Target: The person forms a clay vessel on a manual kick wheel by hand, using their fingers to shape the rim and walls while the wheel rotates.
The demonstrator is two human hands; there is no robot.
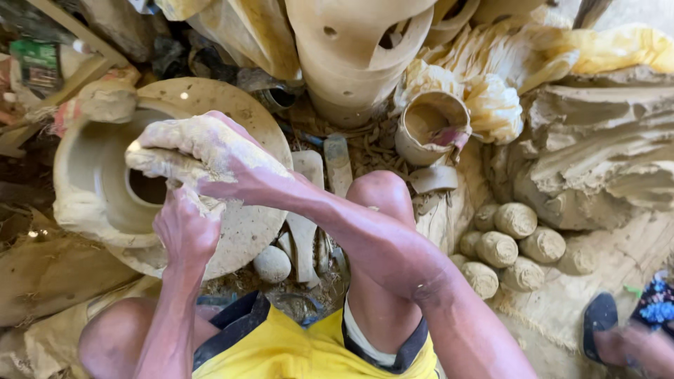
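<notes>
Over the potter's wheel (239, 231), both hands work a small wet clay pot (144, 188) that sits at the centre of the disc; the right hand (203, 154), caked in pale slip, arches over the rim with its fingers (158, 163) curled and pressed together on the pot's near wall, so that grip is closed on the clay; the left hand (186, 228) comes up from below and meets the same wall just under the right one, its fingers hidden behind the right hand, so whether they pinch or lie flat I cannot tell; beyond the hands a wide ring of wet clay (84, 203) lines the far side of the wheel; just beside the left wrist, off the wheel's edge, lies a round clay lump (272, 264); well off to the right of both hands a cluster of rolled clay balls (516, 245) rests on the ground, with a small clay cup (430, 126) above them
</notes>
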